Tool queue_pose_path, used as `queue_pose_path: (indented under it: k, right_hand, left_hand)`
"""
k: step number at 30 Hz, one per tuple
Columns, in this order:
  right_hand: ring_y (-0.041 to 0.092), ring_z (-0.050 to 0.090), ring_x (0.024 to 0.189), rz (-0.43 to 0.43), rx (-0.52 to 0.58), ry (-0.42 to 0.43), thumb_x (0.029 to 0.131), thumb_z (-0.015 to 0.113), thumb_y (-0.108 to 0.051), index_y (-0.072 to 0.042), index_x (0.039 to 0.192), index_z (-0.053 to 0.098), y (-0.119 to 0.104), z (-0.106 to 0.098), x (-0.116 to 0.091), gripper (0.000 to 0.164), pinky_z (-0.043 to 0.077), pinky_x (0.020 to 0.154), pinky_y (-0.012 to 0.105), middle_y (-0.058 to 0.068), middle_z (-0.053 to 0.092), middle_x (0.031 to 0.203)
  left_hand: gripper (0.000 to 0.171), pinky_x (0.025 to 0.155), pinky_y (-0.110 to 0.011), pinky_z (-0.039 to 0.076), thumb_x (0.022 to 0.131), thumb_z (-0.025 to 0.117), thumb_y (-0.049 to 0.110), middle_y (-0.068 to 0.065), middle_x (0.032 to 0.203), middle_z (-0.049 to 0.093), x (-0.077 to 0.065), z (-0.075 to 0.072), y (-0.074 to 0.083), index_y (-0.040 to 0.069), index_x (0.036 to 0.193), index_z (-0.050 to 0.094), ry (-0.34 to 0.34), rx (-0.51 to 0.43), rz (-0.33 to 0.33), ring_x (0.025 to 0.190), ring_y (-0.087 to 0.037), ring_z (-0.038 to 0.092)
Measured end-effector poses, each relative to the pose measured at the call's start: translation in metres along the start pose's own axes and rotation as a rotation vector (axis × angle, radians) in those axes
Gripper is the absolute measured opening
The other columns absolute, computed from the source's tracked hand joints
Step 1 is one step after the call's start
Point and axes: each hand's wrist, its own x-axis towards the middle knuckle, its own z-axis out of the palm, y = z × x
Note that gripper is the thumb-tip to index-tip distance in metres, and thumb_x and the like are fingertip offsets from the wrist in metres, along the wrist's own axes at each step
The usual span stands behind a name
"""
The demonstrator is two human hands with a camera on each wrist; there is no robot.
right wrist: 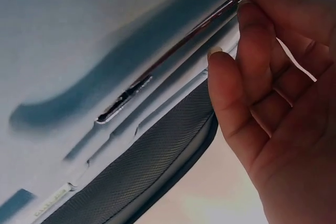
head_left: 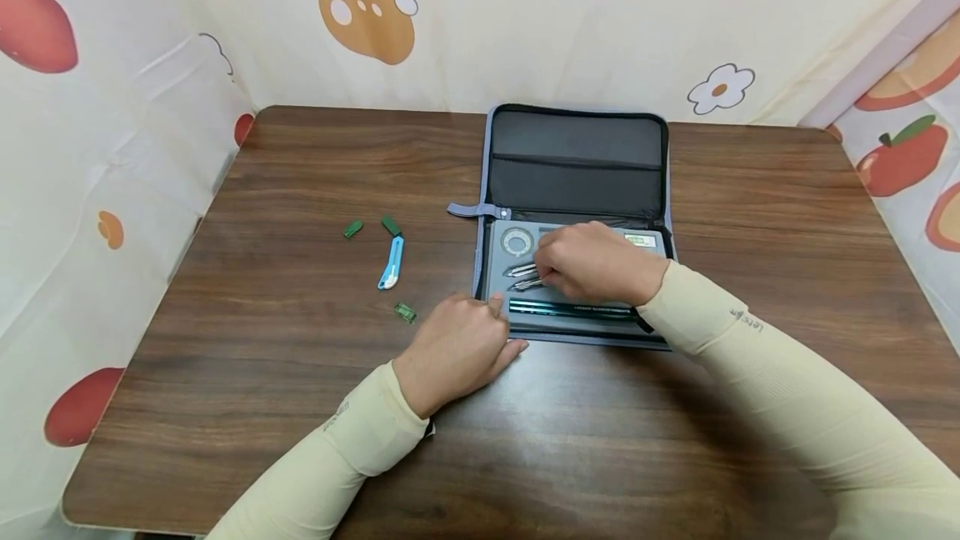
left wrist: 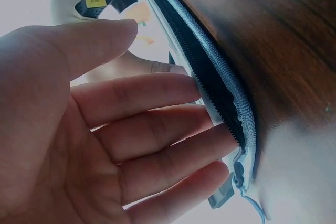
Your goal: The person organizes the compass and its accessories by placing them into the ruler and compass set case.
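A blue zip case (head_left: pixel 480 257) lies unfolded on the table, with a grey tray (head_left: pixel 498 286) in its near half. My right hand (head_left: pixel 600 263) is over the tray; in the right wrist view its thumb and fingertips pinch the end of a slender metal drawing tool (right wrist: pixel 199 28) lying along a slot. Silver compass-like tools (head_left: pixel 522 271) show just left of that hand in the head view. My left hand (head_left: pixel 457 348) rests at the tray's near left corner, its fingers (left wrist: pixel 168 129) extended against the zipped edge.
Dark green pencils (head_left: pixel 570 308), a white ring (head_left: pixel 517 242) and a small labelled block (head_left: pixel 640 240) sit in the tray. Left of the case lie a blue utility knife (head_left: pixel 392 261), green pieces (head_left: pixel 353 228) and a clear green item (head_left: pixel 405 312). Patterned cloth (head_left: pixel 487 32) hangs behind the table.
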Motion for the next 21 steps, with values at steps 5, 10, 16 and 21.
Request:
queue_pose_path:
  k: [5, 10, 16, 21]
  right_hand:
    - [0.008, 0.051, 0.063, 0.079, 0.092, -0.065, 0.091, 0.072, -0.009, -0.023, 0.073, 0.067, 0.005, -0.003, 0.001, 0.023, 0.046, 0.057, 0.032, -0.011, 0.059, 0.072]
    - [0.009, 0.051, 0.061, 0.155, 0.183, -0.116, 0.093, 0.073, -0.015, -0.024, 0.072, 0.065, 0.011, -0.003, 0.002, 0.023, 0.045, 0.058, 0.033, -0.011, 0.059, 0.069]
    - [0.009, 0.053, 0.062, 0.178, 0.19, -0.133, 0.093, 0.07, -0.016, -0.024, 0.074, 0.065, 0.01, -0.002, 0.003, 0.021, 0.046, 0.06, 0.033, -0.011, 0.059, 0.07]
    - [0.01, 0.051, 0.061, 0.183, 0.157, -0.146, 0.092, 0.067, -0.014, -0.023, 0.071, 0.063, 0.007, -0.005, 0.005, 0.023, 0.044, 0.057, 0.032, -0.01, 0.056, 0.067]
  left_hand:
    - [0.04, 0.064, -0.037, 0.055, 0.097, 0.063, 0.04, -0.014, 0.112, 0.073, 0.001, -0.001, 0.0, 0.012, 0.074, 0.078, 0.001, -0.003, 0.002, 0.072, -0.02, 0.071]
    - [0.04, 0.063, -0.037, 0.055, 0.097, 0.063, 0.04, -0.014, 0.111, 0.073, 0.001, -0.002, 0.001, 0.012, 0.073, 0.078, 0.001, 0.004, 0.007, 0.07, -0.021, 0.071]
    - [0.04, 0.062, -0.037, 0.054, 0.097, 0.064, 0.041, -0.013, 0.109, 0.074, 0.001, -0.002, 0.002, 0.012, 0.073, 0.077, 0.002, 0.007, 0.001, 0.068, -0.02, 0.069]
    - [0.039, 0.063, -0.037, 0.054, 0.097, 0.064, 0.041, -0.013, 0.11, 0.073, 0.0, -0.001, 0.002, 0.011, 0.076, 0.078, 0.002, 0.01, 0.001, 0.069, -0.02, 0.07]
